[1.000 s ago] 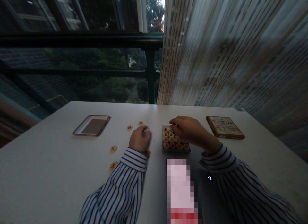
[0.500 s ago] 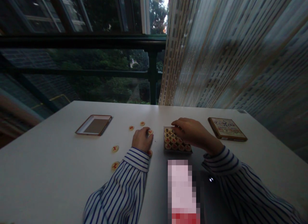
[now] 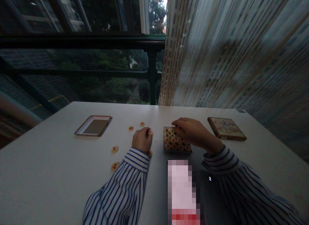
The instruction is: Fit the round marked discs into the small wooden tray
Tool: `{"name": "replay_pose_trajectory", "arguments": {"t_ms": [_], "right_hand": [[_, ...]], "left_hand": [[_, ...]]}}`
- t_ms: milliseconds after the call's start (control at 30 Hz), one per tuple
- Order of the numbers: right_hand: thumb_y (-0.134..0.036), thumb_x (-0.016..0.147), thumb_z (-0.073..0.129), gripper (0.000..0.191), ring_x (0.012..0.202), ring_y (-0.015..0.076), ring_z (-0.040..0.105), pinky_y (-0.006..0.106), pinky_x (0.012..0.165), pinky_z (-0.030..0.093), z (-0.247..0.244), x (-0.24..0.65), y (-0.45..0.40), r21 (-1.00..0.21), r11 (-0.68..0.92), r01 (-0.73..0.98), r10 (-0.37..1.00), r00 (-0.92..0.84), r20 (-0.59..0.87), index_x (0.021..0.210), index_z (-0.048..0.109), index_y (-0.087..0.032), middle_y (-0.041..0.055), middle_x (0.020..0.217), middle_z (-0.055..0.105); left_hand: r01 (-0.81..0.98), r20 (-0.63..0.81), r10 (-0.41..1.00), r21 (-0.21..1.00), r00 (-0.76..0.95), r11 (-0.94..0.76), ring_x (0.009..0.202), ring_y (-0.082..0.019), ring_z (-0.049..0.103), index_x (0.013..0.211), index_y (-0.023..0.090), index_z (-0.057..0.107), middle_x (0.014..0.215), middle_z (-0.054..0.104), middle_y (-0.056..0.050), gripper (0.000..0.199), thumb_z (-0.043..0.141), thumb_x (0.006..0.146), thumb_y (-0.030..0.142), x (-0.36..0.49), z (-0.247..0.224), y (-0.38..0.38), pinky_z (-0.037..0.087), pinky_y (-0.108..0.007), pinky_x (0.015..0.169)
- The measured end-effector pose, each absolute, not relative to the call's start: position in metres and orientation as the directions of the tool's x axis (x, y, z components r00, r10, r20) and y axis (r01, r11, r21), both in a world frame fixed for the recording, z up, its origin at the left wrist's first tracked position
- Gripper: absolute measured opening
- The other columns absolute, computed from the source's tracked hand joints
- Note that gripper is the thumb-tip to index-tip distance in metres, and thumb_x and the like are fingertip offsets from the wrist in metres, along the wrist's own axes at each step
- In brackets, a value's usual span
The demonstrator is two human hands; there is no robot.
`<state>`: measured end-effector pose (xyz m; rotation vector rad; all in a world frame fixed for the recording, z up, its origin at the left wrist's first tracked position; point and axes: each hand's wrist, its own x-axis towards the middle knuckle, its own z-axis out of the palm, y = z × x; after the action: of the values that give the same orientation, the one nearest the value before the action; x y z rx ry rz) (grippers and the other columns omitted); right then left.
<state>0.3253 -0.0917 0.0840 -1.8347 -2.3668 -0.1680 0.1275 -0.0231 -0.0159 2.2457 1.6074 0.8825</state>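
Note:
My left hand [image 3: 141, 140] is closed around a Chinese chess piece [image 3: 150, 132] with a red character, at the table's middle. Another red piece [image 3: 150, 153] shows beside its wrist. My right hand [image 3: 193, 131] arches over the far right part of a small box [image 3: 178, 152] packed with rows of chess pieces, black characters behind and red in front. Its fingers reach left over the box, apart from the thumb, and nothing shows in them. Loose red pieces lie left of my left hand: two farther back [image 3: 131, 128] and two nearer [image 3: 115, 149], the nearest partly behind my sleeve.
On the white table [image 3: 60, 173], a shallow open lid or tray [image 3: 94, 126] lies at the left and a flat printed case [image 3: 226, 128] at the right. A dark device with a blurred-out screen [image 3: 182, 186] lies in front of the piece box. Behind are a railing [image 3: 84, 42] and a curtain [image 3: 217, 57].
The whole view has shifted very slightly. Both hands keep nearly the same places, the left on its chess piece and the right over the box.

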Motion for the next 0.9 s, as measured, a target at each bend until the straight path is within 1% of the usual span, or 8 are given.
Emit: {"name": "replay_pose_trajectory", "arguments": {"t_ms": [167, 333, 533, 733, 900], "right_hand": [[-0.029, 0.085, 0.039, 0.03, 0.092, 0.02, 0.058, 0.03, 0.074, 0.042, 0.085, 0.326, -0.092, 0.008, 0.246, 0.969, 0.953, -0.244, 0.182, 0.105, 0.059, -0.02, 0.006, 0.101, 0.064], [-0.029, 0.086, 0.039, 0.03, 0.092, 0.0201, 0.058, 0.03, 0.075, 0.042, 0.086, 0.327, -0.093, 0.006, 0.246, 0.969, 0.952, -0.243, 0.187, 0.105, 0.059, -0.019, 0.0068, 0.101, 0.064], [-0.029, 0.086, 0.039, 0.03, 0.091, 0.0197, 0.058, 0.029, 0.074, 0.042, 0.088, 0.327, -0.095, -0.01, 0.244, 0.97, 0.952, -0.238, 0.193, 0.105, 0.059, -0.019, 0.0068, 0.1, 0.064], [-0.028, 0.086, 0.04, 0.029, 0.093, 0.0184, 0.057, 0.029, 0.079, 0.04, 0.093, 0.328, -0.1, -0.058, 0.249, 0.967, 0.948, -0.231, 0.217, 0.106, 0.059, -0.019, 0.0076, 0.101, 0.063], [-0.028, 0.086, 0.04, 0.029, 0.087, 0.0163, 0.058, 0.027, 0.077, 0.041, 0.095, 0.331, -0.107, -0.115, 0.273, 0.955, 0.936, -0.236, 0.262, 0.105, 0.06, -0.019, 0.0065, 0.098, 0.064]], "left_hand": [[0.729, 0.398, 0.895, 0.548, 0.205, -0.41, 0.089, -0.021, 0.056, 0.098, 0.016, 0.06, 0.096, 0.066, -0.007, 0.027, 0.052, 0.074, 0.026, 0.128, -0.013, -0.024, 0.043, -0.034, 0.082], [0.679, 0.486, 0.853, 0.562, 0.192, -0.473, 0.085, -0.019, 0.057, 0.096, 0.015, 0.059, 0.094, 0.065, -0.007, 0.026, 0.054, 0.072, 0.023, 0.129, -0.009, -0.025, 0.044, -0.033, 0.082], [0.642, 0.538, 0.823, 0.57, 0.18, -0.513, 0.084, -0.018, 0.058, 0.097, 0.017, 0.057, 0.093, 0.064, -0.006, 0.026, 0.055, 0.071, 0.022, 0.131, -0.003, -0.031, 0.044, -0.032, 0.081], [0.596, 0.596, 0.785, 0.573, 0.169, -0.563, 0.083, -0.018, 0.058, 0.096, 0.016, 0.056, 0.091, 0.063, -0.006, 0.025, 0.057, 0.072, 0.023, 0.134, 0.003, -0.037, 0.044, -0.032, 0.082], [0.534, 0.599, 0.785, 0.618, 0.155, -0.577, 0.084, -0.017, 0.058, 0.095, 0.016, 0.056, 0.09, 0.063, -0.005, 0.024, 0.056, 0.072, 0.024, 0.136, 0.006, -0.041, 0.045, -0.031, 0.082]]}}
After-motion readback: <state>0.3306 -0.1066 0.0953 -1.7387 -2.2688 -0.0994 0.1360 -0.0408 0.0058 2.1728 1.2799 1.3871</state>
